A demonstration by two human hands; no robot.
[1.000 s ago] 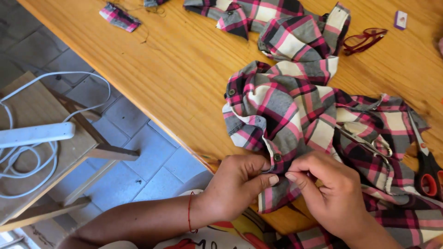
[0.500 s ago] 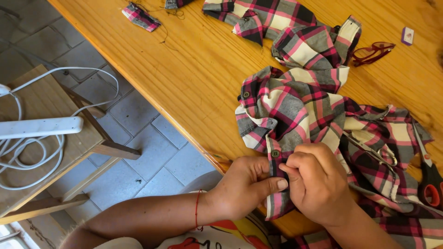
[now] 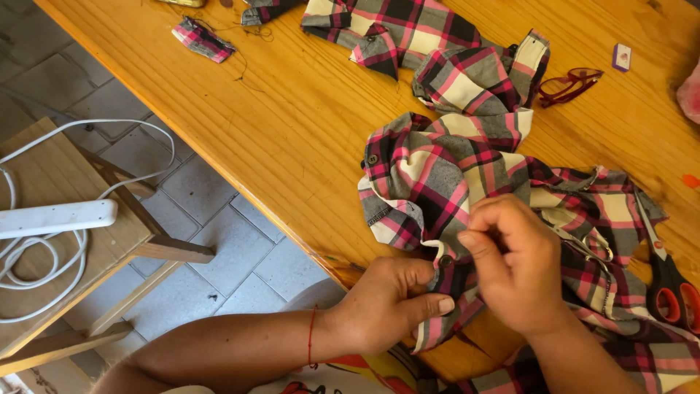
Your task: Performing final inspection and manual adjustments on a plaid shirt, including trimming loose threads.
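The head camera looks down on a wooden bench point(image 3: 292, 131) that runs across the upper right of the view. A crumpled plaid shirt point(image 3: 445, 168) in pink, black, grey and cream lies on it, spreading from the top centre down to the near edge at the lower right, where part of it hangs over.

The left hand point(image 3: 390, 303) comes in from the lower left, with a thin red string around the wrist. Its fingers are curled closed and the thumb presses flat on the shirt's edge strip, pinching the cloth at the bench edge, just below a small dark button point(image 3: 445, 260). The right hand point(image 3: 514, 266) sits just beside it, touching the same strip. Its fingers are bunched tightly together, thumb against fingertips, gripping the cloth near the button. Whether it also holds something small between the fingertips cannot be told.

Scissors point(image 3: 671, 288) with red handles lie on the shirt's far right side. A pair of dark red glasses point(image 3: 572, 82) rests on the bench near the top right, with a small purple tag point(image 3: 621, 56) just beyond. A small plaid scrap point(image 3: 203, 38) lies near the top left.

Left of the bench, over grey floor tiles, a lower wooden stool point(image 3: 87, 241) carries a white power strip point(image 3: 58, 217) and its looped white cable.
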